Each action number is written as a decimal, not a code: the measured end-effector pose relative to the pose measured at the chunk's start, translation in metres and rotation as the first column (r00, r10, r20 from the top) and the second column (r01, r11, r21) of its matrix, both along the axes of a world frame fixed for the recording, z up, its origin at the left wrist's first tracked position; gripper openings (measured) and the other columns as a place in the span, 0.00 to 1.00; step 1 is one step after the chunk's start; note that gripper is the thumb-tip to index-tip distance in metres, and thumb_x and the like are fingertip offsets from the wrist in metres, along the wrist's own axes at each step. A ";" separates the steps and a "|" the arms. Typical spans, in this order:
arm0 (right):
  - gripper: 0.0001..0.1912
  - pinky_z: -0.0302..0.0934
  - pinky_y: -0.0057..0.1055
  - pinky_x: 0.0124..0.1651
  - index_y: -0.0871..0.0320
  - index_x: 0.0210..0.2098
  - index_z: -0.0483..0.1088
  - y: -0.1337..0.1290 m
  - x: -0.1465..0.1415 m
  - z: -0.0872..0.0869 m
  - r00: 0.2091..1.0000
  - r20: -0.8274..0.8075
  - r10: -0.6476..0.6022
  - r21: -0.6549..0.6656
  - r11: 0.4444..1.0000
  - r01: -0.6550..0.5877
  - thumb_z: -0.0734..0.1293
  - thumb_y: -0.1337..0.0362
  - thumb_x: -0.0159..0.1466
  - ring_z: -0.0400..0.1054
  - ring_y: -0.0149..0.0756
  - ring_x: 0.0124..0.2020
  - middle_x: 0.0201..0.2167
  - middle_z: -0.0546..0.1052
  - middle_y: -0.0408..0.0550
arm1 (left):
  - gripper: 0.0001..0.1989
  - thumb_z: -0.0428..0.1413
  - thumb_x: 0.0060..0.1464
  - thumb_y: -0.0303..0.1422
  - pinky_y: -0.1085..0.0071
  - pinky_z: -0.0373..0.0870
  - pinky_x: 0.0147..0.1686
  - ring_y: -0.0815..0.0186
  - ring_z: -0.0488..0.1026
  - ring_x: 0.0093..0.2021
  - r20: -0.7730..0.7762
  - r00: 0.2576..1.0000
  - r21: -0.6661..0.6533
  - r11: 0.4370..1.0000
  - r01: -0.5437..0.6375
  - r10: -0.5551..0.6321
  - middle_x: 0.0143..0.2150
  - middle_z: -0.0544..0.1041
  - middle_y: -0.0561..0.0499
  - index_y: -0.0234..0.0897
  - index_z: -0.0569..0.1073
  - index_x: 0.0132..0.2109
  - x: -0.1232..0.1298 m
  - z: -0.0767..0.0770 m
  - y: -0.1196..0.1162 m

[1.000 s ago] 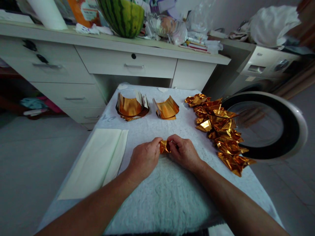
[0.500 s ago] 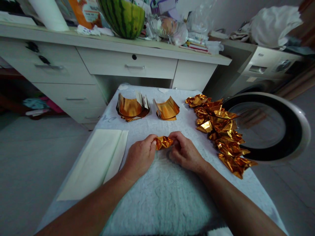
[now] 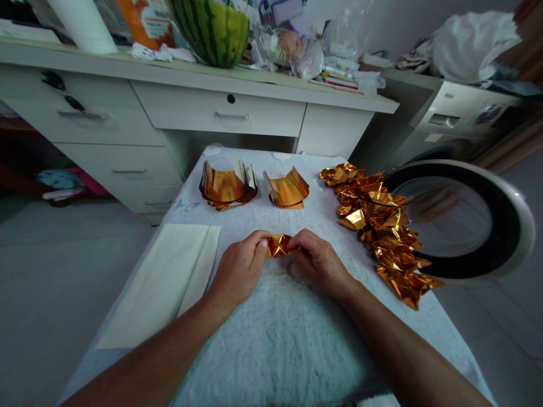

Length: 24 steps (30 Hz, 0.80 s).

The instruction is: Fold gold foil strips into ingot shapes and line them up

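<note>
A small folded piece of gold foil paper [image 3: 278, 246] is stretched between my two hands, with creases meeting near its middle. My left hand [image 3: 242, 265] pinches its left end between thumb and fingers. On the other end, the fingers of my right hand [image 3: 318, 261] are closed, covering that edge. Beyond my hands lie a thick stack of curled gold foil sheets [image 3: 224, 183] and a smaller curled stack [image 3: 289, 188]. Along the table's right side runs a heap of folded gold foil pieces [image 3: 377, 226].
White folded paper sheets [image 3: 156, 282] lie on the left of the cloth-covered table [image 3: 280, 345]. An open washing machine door [image 3: 458, 217] stands close to the right edge. Behind is a white drawer cabinet [image 3: 229, 113] with a cut watermelon [image 3: 212, 34] on top.
The foil piece looks flatter and more evenly pulled out, and its creases show more clearly. My right hand has moved slightly left along it; both hands keep hold.
</note>
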State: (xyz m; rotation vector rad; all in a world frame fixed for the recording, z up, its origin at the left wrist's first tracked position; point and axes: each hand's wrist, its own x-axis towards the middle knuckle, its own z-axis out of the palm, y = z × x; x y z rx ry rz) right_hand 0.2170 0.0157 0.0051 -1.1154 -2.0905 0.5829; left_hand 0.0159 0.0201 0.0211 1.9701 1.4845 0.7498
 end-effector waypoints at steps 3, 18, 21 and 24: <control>0.12 0.60 0.27 0.39 0.55 0.39 0.68 -0.001 -0.002 0.001 1.000 0.016 0.018 -0.017 1.000 -0.018 0.59 0.77 0.62 0.68 0.33 0.36 0.35 0.74 0.45 | 0.15 0.45 0.63 0.31 0.70 0.69 0.36 0.63 0.78 0.36 -0.032 0.999 0.002 1.000 -0.006 0.006 0.36 0.81 0.51 0.38 0.75 0.48 0.000 -0.002 0.002; 0.11 0.59 0.27 0.38 0.56 0.37 0.69 -0.001 -0.001 0.000 0.998 0.058 0.035 0.032 0.999 -0.037 0.60 0.77 0.62 0.68 0.32 0.34 0.34 0.75 0.45 | 0.14 0.45 0.64 0.31 0.68 0.67 0.39 0.61 0.78 0.39 -0.085 0.996 -0.015 1.000 0.017 -0.018 0.39 0.81 0.50 0.39 0.74 0.48 0.002 -0.005 0.003; 0.13 0.60 0.28 0.38 0.56 0.39 0.69 0.000 0.001 0.001 0.998 0.059 0.032 0.037 0.999 -0.034 0.60 0.77 0.61 0.68 0.33 0.35 0.35 0.75 0.45 | 0.18 0.41 0.66 0.38 0.68 0.67 0.35 0.61 0.77 0.36 -0.023 1.000 -0.029 0.999 -0.018 0.017 0.33 0.79 0.50 0.38 0.73 0.51 0.001 -0.004 0.002; 0.13 0.61 0.28 0.38 0.56 0.41 0.70 0.001 0.004 0.003 0.999 0.048 0.010 0.047 0.999 -0.012 0.60 0.77 0.61 0.68 0.33 0.36 0.35 0.75 0.46 | 0.22 0.39 0.67 0.42 0.67 0.66 0.34 0.60 0.76 0.33 0.045 0.998 -0.033 0.998 -0.053 0.054 0.28 0.76 0.52 0.37 0.70 0.55 0.000 -0.004 0.002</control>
